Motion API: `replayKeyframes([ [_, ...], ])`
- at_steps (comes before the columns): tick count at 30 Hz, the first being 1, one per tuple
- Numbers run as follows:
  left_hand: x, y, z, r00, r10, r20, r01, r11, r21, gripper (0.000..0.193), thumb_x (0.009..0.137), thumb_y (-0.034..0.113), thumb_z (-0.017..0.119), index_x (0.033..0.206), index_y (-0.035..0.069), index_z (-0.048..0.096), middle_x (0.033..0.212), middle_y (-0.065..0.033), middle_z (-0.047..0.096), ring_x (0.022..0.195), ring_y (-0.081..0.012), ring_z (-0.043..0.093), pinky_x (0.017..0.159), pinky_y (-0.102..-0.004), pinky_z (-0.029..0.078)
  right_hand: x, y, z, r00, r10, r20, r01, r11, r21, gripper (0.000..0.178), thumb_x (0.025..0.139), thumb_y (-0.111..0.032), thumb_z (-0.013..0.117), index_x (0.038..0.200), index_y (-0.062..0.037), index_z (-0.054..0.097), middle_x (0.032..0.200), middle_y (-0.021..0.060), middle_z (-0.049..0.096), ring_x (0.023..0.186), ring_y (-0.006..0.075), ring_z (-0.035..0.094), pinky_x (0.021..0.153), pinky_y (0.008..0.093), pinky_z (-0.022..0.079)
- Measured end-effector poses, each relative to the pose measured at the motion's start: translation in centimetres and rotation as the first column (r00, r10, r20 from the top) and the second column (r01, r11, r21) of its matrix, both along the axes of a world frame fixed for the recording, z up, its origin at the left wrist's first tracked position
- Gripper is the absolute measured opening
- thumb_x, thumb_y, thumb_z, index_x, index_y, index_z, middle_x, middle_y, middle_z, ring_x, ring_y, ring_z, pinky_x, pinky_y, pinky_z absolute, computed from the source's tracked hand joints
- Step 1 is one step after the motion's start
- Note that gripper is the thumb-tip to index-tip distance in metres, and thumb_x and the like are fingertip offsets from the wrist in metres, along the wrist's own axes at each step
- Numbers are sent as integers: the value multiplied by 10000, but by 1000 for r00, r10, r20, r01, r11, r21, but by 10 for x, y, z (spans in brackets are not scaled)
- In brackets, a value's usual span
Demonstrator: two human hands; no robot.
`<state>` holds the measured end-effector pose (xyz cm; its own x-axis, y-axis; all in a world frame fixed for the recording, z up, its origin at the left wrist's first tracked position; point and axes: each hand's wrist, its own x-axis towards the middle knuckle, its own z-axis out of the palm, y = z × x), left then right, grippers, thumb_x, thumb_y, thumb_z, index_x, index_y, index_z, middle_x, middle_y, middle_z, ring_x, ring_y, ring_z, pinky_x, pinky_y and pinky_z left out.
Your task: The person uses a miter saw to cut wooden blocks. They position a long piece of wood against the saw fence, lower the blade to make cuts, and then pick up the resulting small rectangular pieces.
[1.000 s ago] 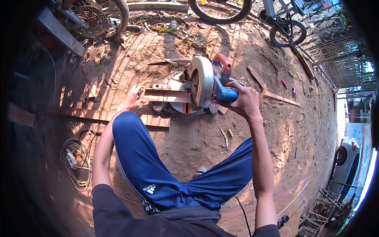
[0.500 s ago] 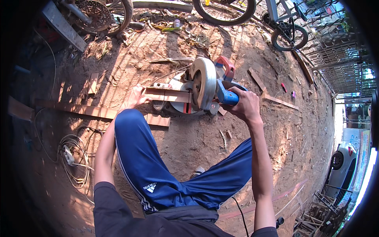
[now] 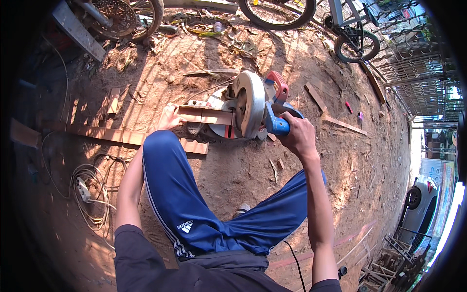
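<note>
A miter saw (image 3: 252, 103) with a silver blade guard and a blue handle stands on the dirt ahead of me. My right hand (image 3: 297, 134) is wrapped round its blue handle (image 3: 277, 125). A reddish wooden board (image 3: 209, 116) lies across the saw base, its right end against the guard. At the board's left end, my left hand (image 3: 169, 118) grips it, fingers partly hidden by the wood. The blade's edge is hidden by the guard. Below the board, another wood piece (image 3: 195, 146) lies on the ground near my left knee.
A long plank (image 3: 104, 135) lies at the left, above a coiled cable with a white socket (image 3: 83, 191). Wood strips (image 3: 344, 125) and a red object (image 3: 349, 107) lie right of the saw. Bicycle wheels (image 3: 277, 14) stand at the far side.
My right hand and the saw handle have shifted slightly left and a little lower, the saw head with them. My left hand stays at the board's end.
</note>
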<state>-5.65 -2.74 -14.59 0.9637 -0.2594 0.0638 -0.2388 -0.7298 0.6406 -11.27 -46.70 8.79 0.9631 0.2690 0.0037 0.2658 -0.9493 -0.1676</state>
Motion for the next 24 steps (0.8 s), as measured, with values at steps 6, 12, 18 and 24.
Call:
replayKeyframes([
  [6,-1,1,2,1000,6,-6,-6,1000,1,642,717,129,897,1258,-28,589,1103,-224,593,1034,-376,621,880,-430,540,-35,0,-35,999,7,36,-7,1000,0,352,743,-148,779,1063,-161,632,843,90,716,856,291,716,806,422,502],
  [12,-4,3,-1,1000,6,-18,-6,1000,0,628,723,118,892,1255,-30,592,1098,-220,590,1023,-368,621,872,-425,544,-58,6,-63,993,-39,110,37,999,17,242,766,-82,699,997,-140,654,877,69,700,827,260,686,817,402,495],
  [18,-4,4,-2,1000,9,-21,-9,1000,-2,615,728,107,886,1251,-33,595,1092,-217,588,1011,-360,621,864,-421,548,-58,7,-67,986,-36,163,29,999,46,301,734,-65,705,1022,-129,643,843,77,682,845,271,687,798,405,484],
  [24,-6,5,-4,1000,15,-18,-15,1000,-19,601,734,96,881,1248,-35,598,1087,-213,586,1000,-352,621,857,-417,552,-68,8,-87,983,-42,181,36,999,36,266,748,-60,696,1003,-133,679,817,67,688,793,259,668,774,404,480],
])
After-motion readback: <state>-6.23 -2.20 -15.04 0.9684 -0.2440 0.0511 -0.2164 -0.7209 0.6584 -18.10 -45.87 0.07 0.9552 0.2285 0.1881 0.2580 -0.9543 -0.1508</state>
